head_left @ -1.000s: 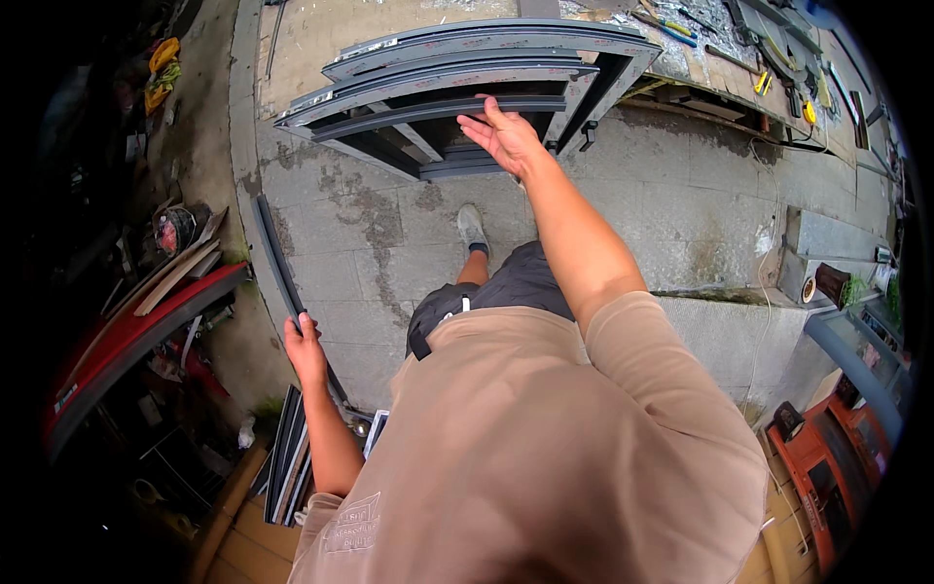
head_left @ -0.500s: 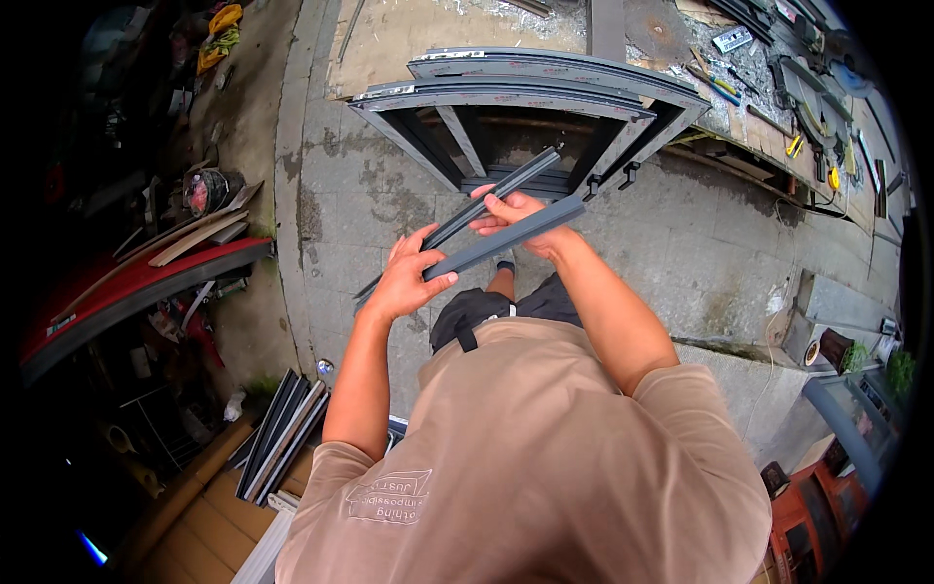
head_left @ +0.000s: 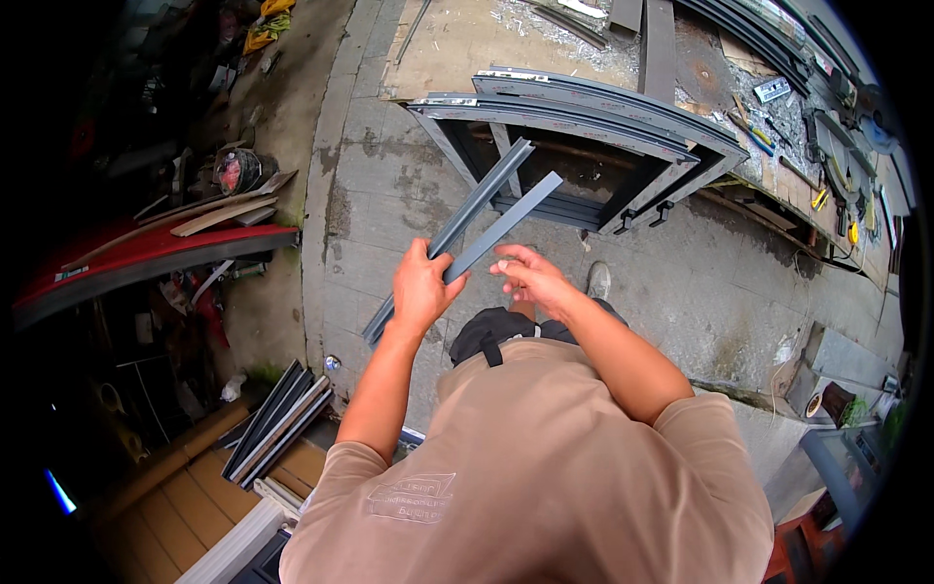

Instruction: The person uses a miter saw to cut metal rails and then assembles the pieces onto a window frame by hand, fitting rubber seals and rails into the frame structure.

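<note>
My left hand (head_left: 420, 284) is closed around two grey metal profile strips, held side by side and slanting up to the right. The longer, grooved strip (head_left: 482, 200) runs through the hand and sticks out below it toward the left. The shorter, flat-faced strip (head_left: 511, 222) lies to its right, with its lower end in the fingers. Just right of the strips, my right hand (head_left: 533, 279) is apart from them, fingers loosely bent and spread, holding nothing. Beyond the hands, grey window frames (head_left: 574, 122) with black handles (head_left: 664, 212) lean against the workbench.
The workbench (head_left: 438, 44) carries metal shavings, pliers (head_left: 759, 136) and other tools. To the left, wooden strips (head_left: 224, 214) lie on a red panel (head_left: 146, 258) near a bucket (head_left: 241, 171). A stack of profiles (head_left: 277, 423) rests at lower left.
My right hand has let go of the shorter strip and drawn back from it. Both strips are now in my left hand, tilted more steeply. The view has shifted a little left.
</note>
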The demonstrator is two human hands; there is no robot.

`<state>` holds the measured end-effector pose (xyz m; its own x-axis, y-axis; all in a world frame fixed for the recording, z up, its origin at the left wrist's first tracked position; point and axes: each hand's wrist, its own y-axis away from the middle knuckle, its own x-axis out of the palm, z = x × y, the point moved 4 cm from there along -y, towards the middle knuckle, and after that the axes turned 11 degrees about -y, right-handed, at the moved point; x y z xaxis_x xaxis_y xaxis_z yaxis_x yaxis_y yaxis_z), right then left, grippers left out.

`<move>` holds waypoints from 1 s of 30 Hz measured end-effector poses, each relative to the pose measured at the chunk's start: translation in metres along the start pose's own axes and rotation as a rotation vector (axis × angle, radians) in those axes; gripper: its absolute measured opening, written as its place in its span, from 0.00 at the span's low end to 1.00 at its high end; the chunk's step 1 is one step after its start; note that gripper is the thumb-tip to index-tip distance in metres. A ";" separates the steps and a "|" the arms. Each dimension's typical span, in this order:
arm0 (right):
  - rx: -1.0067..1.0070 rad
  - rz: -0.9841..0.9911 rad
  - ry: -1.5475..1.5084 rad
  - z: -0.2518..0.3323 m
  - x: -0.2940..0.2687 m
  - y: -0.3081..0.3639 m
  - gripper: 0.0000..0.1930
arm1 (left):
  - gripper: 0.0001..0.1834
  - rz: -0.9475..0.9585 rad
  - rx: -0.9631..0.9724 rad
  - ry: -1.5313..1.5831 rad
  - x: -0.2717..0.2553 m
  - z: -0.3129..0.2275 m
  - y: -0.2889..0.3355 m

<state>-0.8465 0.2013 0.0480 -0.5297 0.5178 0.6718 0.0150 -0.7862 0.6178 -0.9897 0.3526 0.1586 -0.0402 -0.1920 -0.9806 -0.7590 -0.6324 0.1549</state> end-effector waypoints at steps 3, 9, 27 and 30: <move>0.044 -0.088 -0.119 0.003 0.042 0.009 0.27 | 0.16 -0.068 0.035 -0.100 0.001 -0.005 0.007; 0.029 -0.356 -0.093 0.003 0.043 -0.026 0.22 | 0.19 -0.128 -0.010 -0.078 0.015 -0.020 0.010; -0.109 -0.354 -0.192 0.025 -0.025 -0.044 0.19 | 0.29 -0.015 -0.100 -0.049 0.005 0.024 0.014; -0.240 -0.378 -0.366 0.043 -0.074 -0.056 0.17 | 0.27 -0.145 -0.277 -0.103 -0.008 0.065 0.024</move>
<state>-0.7716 0.2221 -0.0185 -0.1320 0.8269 0.5466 -0.3334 -0.5563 0.7611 -1.0498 0.3879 0.1622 -0.0208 -0.0165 -0.9996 -0.5562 -0.8307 0.0253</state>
